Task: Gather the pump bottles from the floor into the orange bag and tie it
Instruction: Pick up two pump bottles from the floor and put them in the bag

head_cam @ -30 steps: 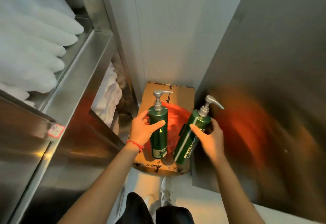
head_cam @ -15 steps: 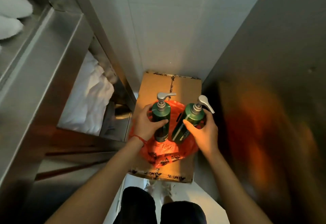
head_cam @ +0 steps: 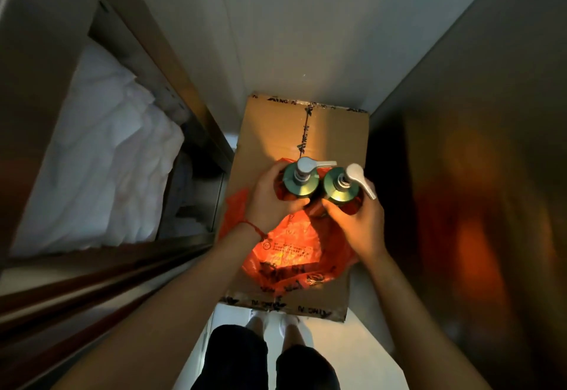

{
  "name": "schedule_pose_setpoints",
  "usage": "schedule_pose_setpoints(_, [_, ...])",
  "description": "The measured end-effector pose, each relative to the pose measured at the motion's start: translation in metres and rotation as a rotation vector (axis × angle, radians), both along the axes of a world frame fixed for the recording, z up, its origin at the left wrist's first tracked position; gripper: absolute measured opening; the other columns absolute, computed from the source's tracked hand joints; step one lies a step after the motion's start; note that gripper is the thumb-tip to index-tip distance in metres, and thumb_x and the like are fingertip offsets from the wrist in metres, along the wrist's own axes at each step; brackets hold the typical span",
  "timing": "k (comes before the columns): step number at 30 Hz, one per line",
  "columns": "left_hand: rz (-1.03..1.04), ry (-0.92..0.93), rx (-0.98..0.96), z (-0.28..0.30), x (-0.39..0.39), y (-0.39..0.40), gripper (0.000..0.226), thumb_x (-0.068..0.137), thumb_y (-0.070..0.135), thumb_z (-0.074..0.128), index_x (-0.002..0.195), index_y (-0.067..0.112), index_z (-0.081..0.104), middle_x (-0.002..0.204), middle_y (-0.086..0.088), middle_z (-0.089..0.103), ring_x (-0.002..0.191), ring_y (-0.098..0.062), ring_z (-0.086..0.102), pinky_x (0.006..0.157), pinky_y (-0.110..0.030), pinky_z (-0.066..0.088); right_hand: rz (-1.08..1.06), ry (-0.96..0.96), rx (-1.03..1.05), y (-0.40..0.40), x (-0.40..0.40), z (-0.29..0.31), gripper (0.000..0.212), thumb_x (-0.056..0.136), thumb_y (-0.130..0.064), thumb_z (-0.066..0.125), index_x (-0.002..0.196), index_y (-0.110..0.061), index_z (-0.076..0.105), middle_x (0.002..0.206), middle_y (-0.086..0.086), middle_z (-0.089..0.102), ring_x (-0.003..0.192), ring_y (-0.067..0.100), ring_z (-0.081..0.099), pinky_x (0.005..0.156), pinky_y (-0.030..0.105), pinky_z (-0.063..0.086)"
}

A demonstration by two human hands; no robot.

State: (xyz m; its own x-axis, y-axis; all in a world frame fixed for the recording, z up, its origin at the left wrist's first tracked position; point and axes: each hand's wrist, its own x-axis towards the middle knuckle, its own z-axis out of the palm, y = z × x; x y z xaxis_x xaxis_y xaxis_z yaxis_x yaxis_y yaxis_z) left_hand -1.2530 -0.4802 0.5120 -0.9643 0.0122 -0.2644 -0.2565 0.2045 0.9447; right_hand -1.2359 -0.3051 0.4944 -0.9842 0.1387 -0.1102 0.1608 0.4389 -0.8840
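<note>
On top of the cardboard box [head_cam: 302,131], two green pump bottles stand upright side by side, nearly touching, seen almost straight down so their silver pump heads hide most of their bodies. Each hand is wrapped around one: the left hand [head_cam: 270,197] is closed around the left bottle [head_cam: 297,181], fingers curled round its far side and thumb across the near side, and the right hand [head_cam: 357,220] grips the right bottle [head_cam: 341,187] the same way. Both spouts point off to the right.

Beneath and around them lies the orange bag [head_cam: 294,254], crumpled on the box lid, its printed plastic spreading toward the person. The bottles seem to be standing inside its mouth, with orange film showing against their sides, though from this angle I cannot be sure how far in they sit. Holding them upright and together makes sense: it keeps the load compact, so the loose plastic can be pulled up around them for tying.

Further out, the box fills a narrow gap between a steel shelf unit holding white linen [head_cam: 101,168] on the left and a metal panel [head_cam: 478,144] on the right. A red string [head_cam: 250,225] circles the left wrist, and the person's white shoes [head_cam: 273,323] stand just short of the box.
</note>
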Motion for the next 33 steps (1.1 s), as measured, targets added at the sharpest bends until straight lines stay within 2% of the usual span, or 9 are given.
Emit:
schedule_pose_setpoints(3, [0.016, 0.005, -0.004, -0.002, 0.000, 0.003, 0.062, 0.051, 0.020, 0.079, 0.097, 0.049, 0.048, 0.102, 0.018, 0.059, 0.098, 0.004, 0.056, 0.089, -0.018, 0.045, -0.001, -0.014, -0.009, -0.002, 0.003, -0.001, 0.063, 0.061, -0.025, 0.080, 0.117, -0.027, 0.051, 0.116, -0.007, 0.058, 0.111, 0.011, 0.055, 0.095, 0.021, 0.041])
schedule_pose_setpoints(7, [-0.006, 0.008, -0.032, -0.010, -0.001, 0.002, 0.067, 0.051, 0.022, 0.079, 0.098, 0.058, 0.049, 0.106, 0.020, 0.059, 0.101, 0.005, 0.056, 0.089, -0.017, 0.044, 0.000, -0.026, -0.033, -0.002, 0.004, -0.001, 0.063, 0.059, -0.039, 0.075, 0.111, -0.053, 0.043, 0.114, -0.025, 0.053, 0.110, -0.005, 0.051, 0.093, 0.008, 0.037])
schedule_pose_setpoints(11, [-0.026, 0.050, -0.076, -0.013, 0.005, -0.001, 0.070, 0.053, 0.011, 0.083, 0.103, 0.046, 0.049, 0.107, 0.015, 0.058, 0.101, 0.000, 0.055, 0.089, -0.014, 0.044, -0.001, -0.050, -0.036, 0.000, 0.009, -0.001, 0.065, 0.059, -0.035, 0.078, 0.110, -0.052, 0.041, 0.110, -0.029, 0.051, 0.105, -0.019, 0.047, 0.088, -0.001, 0.034])
schedule_pose_setpoints(14, [-0.031, 0.062, -0.086, -0.012, 0.009, -0.002, 0.067, 0.055, 0.009, 0.083, 0.109, 0.032, 0.052, 0.107, 0.013, 0.058, 0.100, -0.001, 0.055, 0.087, -0.010, 0.043, 0.011, -0.060, -0.039, 0.000, 0.009, 0.000, 0.065, 0.060, -0.038, 0.078, 0.110, -0.051, 0.040, 0.111, -0.028, 0.051, 0.105, -0.016, 0.049, 0.087, -0.001, 0.034])
schedule_pose_setpoints(18, [-0.021, 0.041, -0.050, -0.008, 0.015, -0.004, 0.067, 0.059, 0.004, 0.080, 0.117, 0.022, 0.052, 0.114, 0.002, 0.060, 0.108, -0.013, 0.057, 0.093, -0.021, 0.046, 0.022, -0.069, -0.019, 0.000, 0.013, 0.001, 0.068, 0.063, -0.036, 0.080, 0.111, -0.058, 0.037, 0.121, -0.010, 0.057, 0.113, 0.004, 0.053, 0.092, 0.008, 0.039])
schedule_pose_setpoints(24, [-0.028, 0.014, -0.028, -0.006, 0.018, -0.006, 0.070, 0.064, 0.003, 0.077, 0.123, 0.026, 0.046, 0.124, -0.009, 0.058, 0.116, -0.021, 0.054, 0.100, -0.042, 0.044, 0.011, -0.075, -0.020, -0.001, 0.018, 0.006, 0.067, 0.063, -0.040, 0.078, 0.117, -0.052, 0.040, 0.127, -0.006, 0.057, 0.118, 0.010, 0.052, 0.101, 0.039, 0.044])
schedule_pose_setpoints(27, [-0.026, 0.007, -0.038, -0.006, 0.018, -0.006, 0.068, 0.065, 0.003, 0.076, 0.126, 0.016, 0.047, 0.124, -0.009, 0.058, 0.116, -0.021, 0.054, 0.100, -0.039, 0.044, 0.007, -0.075, -0.020, -0.001, 0.019, 0.007, 0.067, 0.064, -0.039, 0.078, 0.120, -0.045, 0.043, 0.127, -0.006, 0.056, 0.118, 0.010, 0.052, 0.101, 0.042, 0.044])
schedule_pose_setpoints(31, [-0.018, 0.032, -0.080, -0.004, 0.020, -0.007, 0.069, 0.065, 0.005, 0.077, 0.126, 0.015, 0.047, 0.123, -0.005, 0.057, 0.116, -0.018, 0.053, 0.096, -0.016, 0.042, 0.001, -0.082, -0.011, -0.001, 0.021, 0.009, 0.067, 0.065, -0.036, 0.079, 0.123, -0.040, 0.044, 0.128, -0.005, 0.056, 0.119, 0.009, 0.051, 0.101, 0.041, 0.044])
schedule_pose_setpoints(33, [-0.012, 0.036, -0.099, -0.002, 0.021, -0.007, 0.070, 0.065, 0.007, 0.078, 0.127, 0.013, 0.047, 0.125, -0.005, 0.057, 0.116, -0.016, 0.052, 0.096, -0.015, 0.040, 0.003, -0.075, -0.002, -0.001, 0.024, 0.010, 0.068, 0.065, -0.035, 0.079, 0.123, -0.039, 0.044, 0.128, -0.006, 0.056, 0.119, 0.007, 0.051, 0.101, 0.040, 0.044])
